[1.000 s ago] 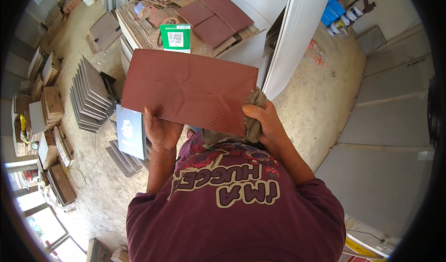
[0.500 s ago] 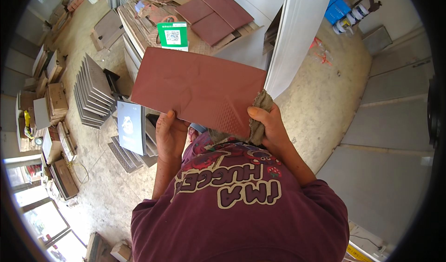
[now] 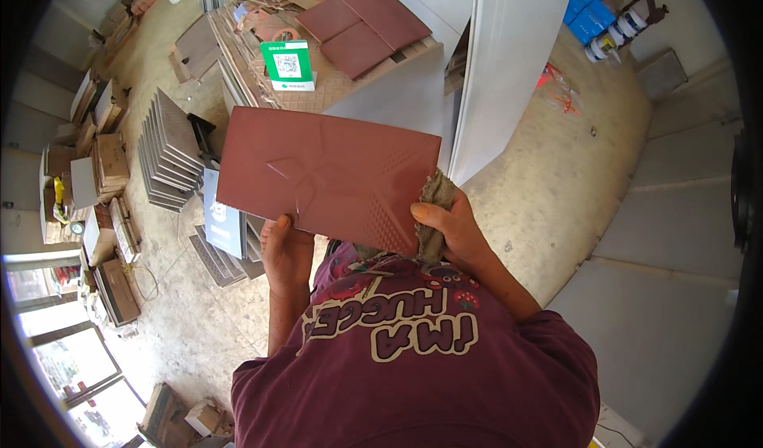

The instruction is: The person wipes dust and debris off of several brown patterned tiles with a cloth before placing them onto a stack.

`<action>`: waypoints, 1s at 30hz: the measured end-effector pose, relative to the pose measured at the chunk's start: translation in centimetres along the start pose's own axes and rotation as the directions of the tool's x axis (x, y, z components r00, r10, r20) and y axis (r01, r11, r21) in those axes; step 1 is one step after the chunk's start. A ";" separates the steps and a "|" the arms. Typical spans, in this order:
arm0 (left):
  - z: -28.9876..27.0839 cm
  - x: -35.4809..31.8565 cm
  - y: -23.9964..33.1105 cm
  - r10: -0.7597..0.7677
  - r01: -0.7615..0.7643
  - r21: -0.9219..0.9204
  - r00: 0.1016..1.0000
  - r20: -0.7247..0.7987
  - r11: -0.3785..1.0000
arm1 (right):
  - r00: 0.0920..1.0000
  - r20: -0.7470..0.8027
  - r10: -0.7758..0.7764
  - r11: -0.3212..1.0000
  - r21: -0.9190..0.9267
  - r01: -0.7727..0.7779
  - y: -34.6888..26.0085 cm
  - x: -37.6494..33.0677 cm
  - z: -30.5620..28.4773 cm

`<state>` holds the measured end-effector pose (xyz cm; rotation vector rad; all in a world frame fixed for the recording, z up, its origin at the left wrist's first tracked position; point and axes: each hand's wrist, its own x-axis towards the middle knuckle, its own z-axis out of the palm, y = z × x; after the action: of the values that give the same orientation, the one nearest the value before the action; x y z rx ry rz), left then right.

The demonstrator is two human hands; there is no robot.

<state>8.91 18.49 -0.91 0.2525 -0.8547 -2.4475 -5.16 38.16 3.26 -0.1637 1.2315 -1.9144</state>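
In front of my body I hold up a reddish-brown rectangular tile [image 3: 326, 178] with a raised pattern. My left hand [image 3: 286, 253] grips its lower edge toward the left, thumb on the face and the other fingers mostly behind. My right hand [image 3: 453, 225] is closed at the lower right corner, thumb pressing a grey-brown rag [image 3: 435, 209] against the tile's edge. More red tiles [image 3: 366, 27] lie on the cluttered table [image 3: 350, 94] beyond, near a green sign with a square code [image 3: 288, 65].
Tall white panels [image 3: 501, 66] lean right of the table. Tiles stand in a rack [image 3: 168, 150] on the left, near a blue-white board [image 3: 224, 217]. Cardboard boxes [image 3: 111, 166] line the left wall. Blue boxes [image 3: 588, 15] and white buckets sit at the far right.
The tile has shifted slightly left and lower in the view, along with both hands. My grip on the tile and rag stays the same. The surroundings have shifted slightly as my head moved.
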 end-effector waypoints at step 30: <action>-8.7 22.7 15.4 0.016 0.000 -0.084 0.983 0.186 0.996 | 0.942 -0.320 -0.104 0.949 0.253 0.190 3.4 8.3 9.4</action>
<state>-0.79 -8.52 1.82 -0.0108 -0.8259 -2.5214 -3.78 25.26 2.73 0.2015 1.1501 -2.2875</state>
